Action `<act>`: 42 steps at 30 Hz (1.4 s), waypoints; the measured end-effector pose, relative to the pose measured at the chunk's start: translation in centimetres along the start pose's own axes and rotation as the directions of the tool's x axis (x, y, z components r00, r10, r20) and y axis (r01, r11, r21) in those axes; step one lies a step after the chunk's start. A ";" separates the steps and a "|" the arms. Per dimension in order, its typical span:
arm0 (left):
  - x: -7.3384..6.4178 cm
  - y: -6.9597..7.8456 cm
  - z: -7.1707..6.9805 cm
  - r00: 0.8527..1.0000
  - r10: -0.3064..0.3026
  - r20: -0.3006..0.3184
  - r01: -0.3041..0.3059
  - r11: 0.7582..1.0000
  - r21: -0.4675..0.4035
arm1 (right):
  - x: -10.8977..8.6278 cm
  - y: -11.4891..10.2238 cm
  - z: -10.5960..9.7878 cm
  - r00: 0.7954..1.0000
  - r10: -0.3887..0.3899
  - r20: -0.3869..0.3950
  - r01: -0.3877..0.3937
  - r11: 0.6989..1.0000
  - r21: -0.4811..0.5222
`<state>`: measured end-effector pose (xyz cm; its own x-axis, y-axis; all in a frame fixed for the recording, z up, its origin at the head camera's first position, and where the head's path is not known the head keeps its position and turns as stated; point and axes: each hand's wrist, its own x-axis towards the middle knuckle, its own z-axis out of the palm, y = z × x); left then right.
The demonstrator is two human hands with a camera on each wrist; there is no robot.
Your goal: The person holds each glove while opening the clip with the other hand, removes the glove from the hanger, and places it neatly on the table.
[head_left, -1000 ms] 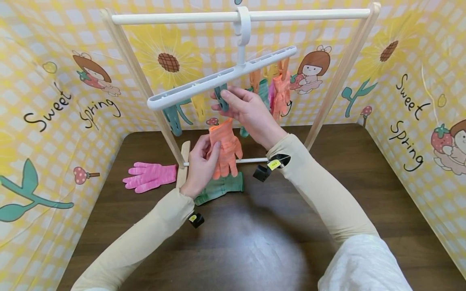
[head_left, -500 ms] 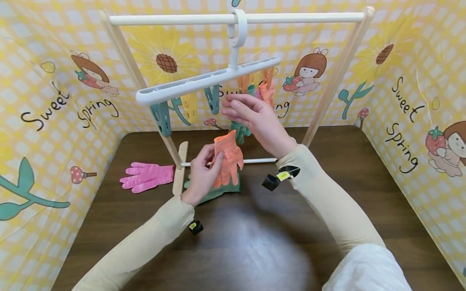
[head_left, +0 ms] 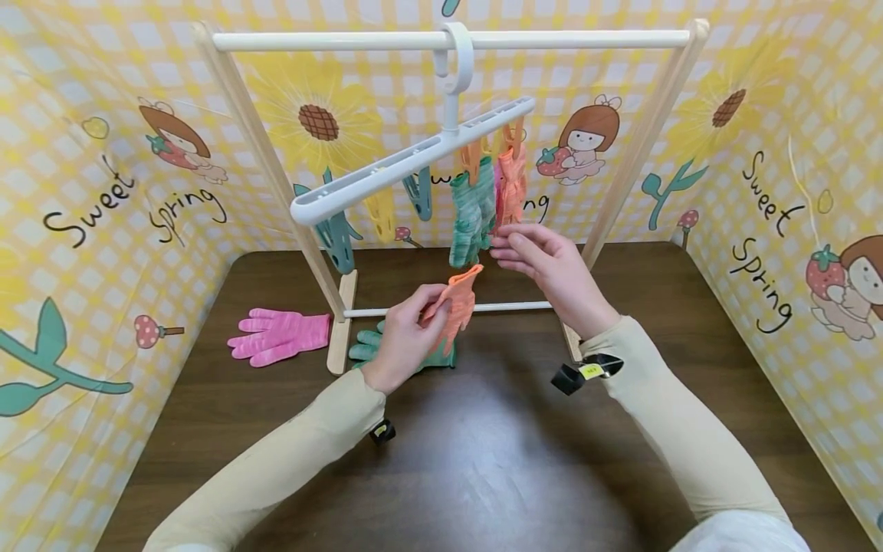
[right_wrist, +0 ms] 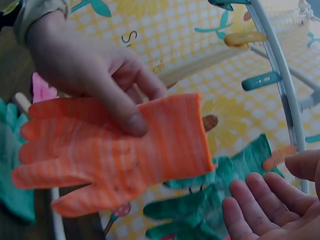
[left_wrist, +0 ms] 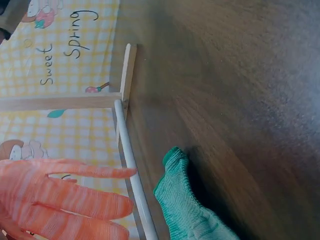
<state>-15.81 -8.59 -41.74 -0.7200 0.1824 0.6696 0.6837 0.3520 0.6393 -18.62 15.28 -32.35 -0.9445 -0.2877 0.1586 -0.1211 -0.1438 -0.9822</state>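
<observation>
My left hand (head_left: 407,337) pinches an orange knit glove (head_left: 461,307) near its cuff, thumb on one side; the right wrist view shows the glove (right_wrist: 100,150) with its fingers pointing left. Fingers extended and holding nothing, my right hand (head_left: 545,272) is beside a green glove (head_left: 471,215) that hangs from an orange clothespin (head_left: 471,162). Another orange glove (head_left: 512,188) hangs at the far end of the white hanger (head_left: 386,175), partly covering a pink one. Toward the near end, a yellow clothespin (head_left: 380,215) and blue-green clothespins (head_left: 336,241) hang without gloves.
The hanger hooks over the white rail (head_left: 331,41) of a wooden stand (head_left: 251,153). On the brown table (head_left: 483,460) lie a pink glove (head_left: 279,337), left of the stand's foot, and a green glove (head_left: 366,349), partly behind my left hand. Patterned cloth walls surround the table.
My right hand has let go of a blue-green clothespin and moved right and down beside the hanging green glove. My left hand has shifted right with the orange glove. The hanger has swung.
</observation>
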 end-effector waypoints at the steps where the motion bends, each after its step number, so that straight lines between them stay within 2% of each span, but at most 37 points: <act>1: 0.1 0.0 0.1 1.000 0.012 0.009 -0.012 1.000 0.026 | -0.3 0.3 -0.4 1.000 0.007 -0.007 -0.007 1.000 -0.004; 9: 1.0 0.0 1.4 0.989 0.098 0.113 -0.120 0.970 0.212 | -2.7 2.4 -3.6 0.995 0.081 -0.061 -0.085 0.995 -0.057; 15: 2.2 0.1 2.9 0.961 0.182 0.207 -0.235 0.933 0.271 | -4.3 3.9 -5.6 0.990 0.111 -0.092 -0.118 0.991 -0.068; 18: 2.7 0.1 3.7 0.939 0.239 0.249 -0.310 0.901 0.303 | -5.0 4.5 -6.6 0.985 0.135 -0.105 -0.143 0.987 -0.073; 20: 2.9 0.1 4.2 0.920 0.275 0.279 -0.361 0.871 0.334 | -5.4 4.9 -7.2 0.982 0.151 -0.113 -0.160 0.984 -0.079; 26: 3.4 0.4 5.8 0.860 0.347 0.375 -0.496 0.744 0.447 | -6.4 5.8 -8.6 0.972 0.192 -0.134 -0.207 0.972 -0.111; 29: 3.5 0.7 7.0 0.836 0.328 0.440 -0.534 0.673 0.512 | -6.8 6.0 -9.1 0.971 0.195 -0.139 -0.211 0.971 -0.112; 32: 3.2 1.1 8.4 0.815 0.262 0.517 -0.555 0.612 0.564 | -7.1 6.2 -9.5 0.970 0.196 -0.144 -0.215 0.968 -0.127; 35: 2.6 1.2 10.0 0.795 0.184 0.578 -0.565 0.572 0.595 | -7.3 6.4 -9.8 0.968 0.201 -0.152 -0.221 0.966 -0.131; 37: 1.9 1.2 11.0 0.784 0.143 0.605 -0.566 0.565 0.600 | -7.4 6.5 -9.9 0.967 0.205 -0.154 -0.226 0.964 -0.137; 40: 0.8 1.3 12.2 0.771 0.077 0.633 -0.554 0.572 0.605 | -7.6 6.5 -10.0 0.964 0.212 -0.159 -0.236 0.960 -0.150; 42: 0.2 1.4 12.8 0.760 0.022 0.649 -0.532 0.594 0.603 | -7.6 6.6 -10.0 0.963 0.218 -0.161 -0.243 0.957 -0.160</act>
<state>-16.49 3.65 -45.59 -0.6098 0.7423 0.2777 0.7173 0.6659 -0.2049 -15.26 26.02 -41.06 -0.9848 -0.1554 -0.0773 0.0648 0.0838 -0.9944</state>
